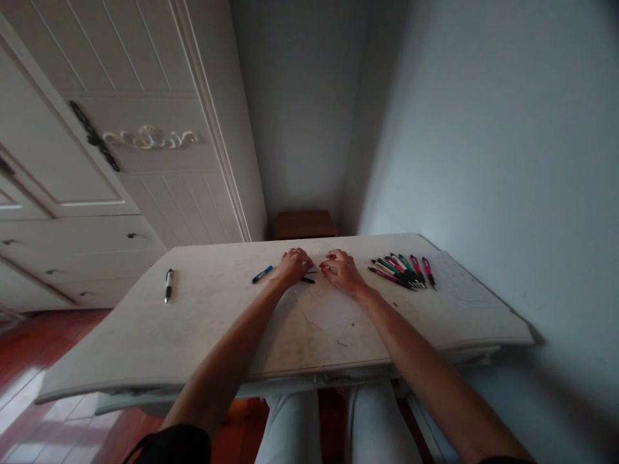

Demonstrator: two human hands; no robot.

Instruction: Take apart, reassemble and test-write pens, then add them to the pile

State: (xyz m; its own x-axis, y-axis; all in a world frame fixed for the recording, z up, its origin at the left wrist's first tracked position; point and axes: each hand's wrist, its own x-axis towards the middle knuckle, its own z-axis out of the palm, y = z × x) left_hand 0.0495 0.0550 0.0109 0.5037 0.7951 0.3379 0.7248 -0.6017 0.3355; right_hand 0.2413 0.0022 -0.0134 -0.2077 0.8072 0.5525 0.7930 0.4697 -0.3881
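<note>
Near the far middle of the white table, my left hand (293, 267) has its fingers bent together, tips pointing right. My right hand (342, 270) faces it a short gap away, thumb and fingers drawn into a pinch. What either hand holds is too small to make out. A short black pen part (307, 280) lies just below my left fingertips, with a thin dark piece beside it. Left of my left hand rests a blue pen piece (262, 274). To the right of my right hand, several pens (401, 273) with pink, green and black barrels lie in a loose fan.
A black-and-white pen (168, 286) lies alone on the left of the table (213, 322). Written paper (459, 283) covers the right end, beside the wall. Small dark crumbs (353, 325) dot the front. A white wardrobe (193, 129) stands behind on the left.
</note>
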